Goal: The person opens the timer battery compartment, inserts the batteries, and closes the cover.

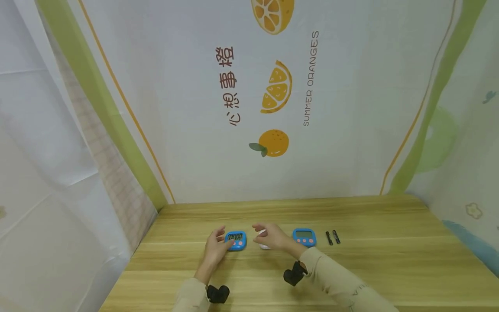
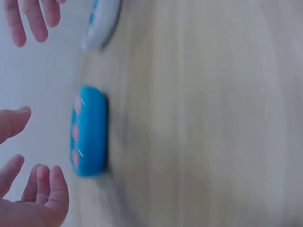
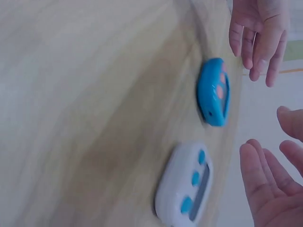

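Hovering near the white timer [image 3: 176,189] on the table [image 1: 251,281] with right hand [image 1: 273,237], thumb apart from fingers; poising left hand [image 1: 214,250], fingers loosely spread, beside the blue timer [image 1: 235,241] left of the white timer; having a second blue timer [image 1: 304,237] and two batteries [image 1: 336,237] right of the white timer.

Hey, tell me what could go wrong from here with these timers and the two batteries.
The left hand hovers beside the blue timer showing digits and might press its pink buttons by accident. The right hand, close to the white timer, could knock it askew. The batteries lie loose and may roll if nudged.
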A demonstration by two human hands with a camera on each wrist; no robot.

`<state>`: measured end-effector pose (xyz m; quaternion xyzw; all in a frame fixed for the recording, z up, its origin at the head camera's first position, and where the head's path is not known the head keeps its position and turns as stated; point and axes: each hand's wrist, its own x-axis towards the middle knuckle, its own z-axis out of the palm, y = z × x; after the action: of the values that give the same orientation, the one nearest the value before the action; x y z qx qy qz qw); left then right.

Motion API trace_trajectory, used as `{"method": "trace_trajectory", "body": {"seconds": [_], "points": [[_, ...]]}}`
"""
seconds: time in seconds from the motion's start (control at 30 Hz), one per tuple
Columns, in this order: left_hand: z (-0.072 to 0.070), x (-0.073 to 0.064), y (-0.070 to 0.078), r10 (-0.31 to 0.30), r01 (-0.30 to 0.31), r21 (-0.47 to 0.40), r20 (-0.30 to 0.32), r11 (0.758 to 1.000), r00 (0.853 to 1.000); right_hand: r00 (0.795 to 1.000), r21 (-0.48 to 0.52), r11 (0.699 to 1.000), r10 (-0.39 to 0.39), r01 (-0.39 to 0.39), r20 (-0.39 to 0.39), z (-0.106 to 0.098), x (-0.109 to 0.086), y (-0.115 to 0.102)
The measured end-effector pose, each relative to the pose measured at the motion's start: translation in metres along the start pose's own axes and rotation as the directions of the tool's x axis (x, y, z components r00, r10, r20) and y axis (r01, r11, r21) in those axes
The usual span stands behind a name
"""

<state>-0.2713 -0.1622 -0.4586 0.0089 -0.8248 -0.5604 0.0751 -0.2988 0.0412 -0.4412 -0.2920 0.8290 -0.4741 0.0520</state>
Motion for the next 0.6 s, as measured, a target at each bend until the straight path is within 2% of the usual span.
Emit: {"method": "trace_trajectory", "body": {"seconds": [0.17, 0.37, 0.47, 0.57, 0.6], "points": [[0.012, 0.0, 0.017, 0.094, -0.093, -0.041, 0.039, 0.995, 0.995, 1.0, -0.013, 1.0, -0.016, 0.017, 0.01, -0.019, -0.007, 0.004], [0.029, -0.006, 0.031, 0.195, -0.182, -0.102, 0.138, 0.978, 0.971, 1.0, -0.031, 0.999, -0.01, 0.009, -0.021, -0.035, -0.021, 0.015], [0.039, -0.008, 0.03, 0.203, -0.189, -0.098, 0.162, 0.977, 0.966, 0.999, -0.034, 0.999, 0.012, -0.013, -0.036, -0.038, -0.028, 0.025], [0.05, -0.009, 0.026, 0.187, -0.175, -0.08, 0.174, 0.981, 0.967, 0.998, -0.019, 0.999, 0.034, -0.035, -0.053, -0.037, -0.032, 0.034], [0.054, -0.008, 0.024, 0.176, -0.166, -0.072, 0.174, 0.983, 0.969, 0.997, -0.009, 0.999, 0.04, -0.041, -0.06, -0.036, -0.035, 0.031]]}}
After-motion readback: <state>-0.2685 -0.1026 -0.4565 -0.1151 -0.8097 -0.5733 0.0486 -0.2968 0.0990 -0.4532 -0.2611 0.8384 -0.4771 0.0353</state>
